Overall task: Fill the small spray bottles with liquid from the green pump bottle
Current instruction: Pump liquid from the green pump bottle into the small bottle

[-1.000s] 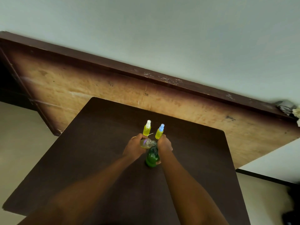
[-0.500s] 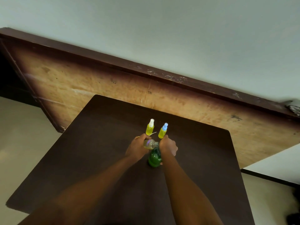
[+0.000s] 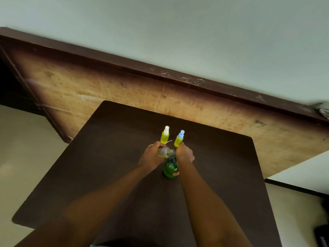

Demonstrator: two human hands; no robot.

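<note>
The green pump bottle [image 3: 170, 168] stands on the dark table [image 3: 110, 157], and my right hand [image 3: 184, 153] grips its top, hiding the pump head. My left hand [image 3: 152, 155] holds a small clear spray bottle [image 3: 165, 152] tipped sideways, its mouth against the pump bottle's top; a little yellowish liquid shows inside. Just behind the hands stand two small spray bottles full of yellow-green liquid: one with a white cap [image 3: 165, 135] on the left and one with a blue cap [image 3: 179, 138] on the right. A thin white tube [image 3: 168, 142] lies between them and my left hand.
A large wooden board [image 3: 106, 90] with a dark frame leans against the pale wall behind the table. Pale floor shows at the left, and a dark object [image 3: 322, 234] sits on the floor at the lower right.
Both hands keep the same hold on the clear bottle and the pump bottle. Only the view has shifted slightly.
</note>
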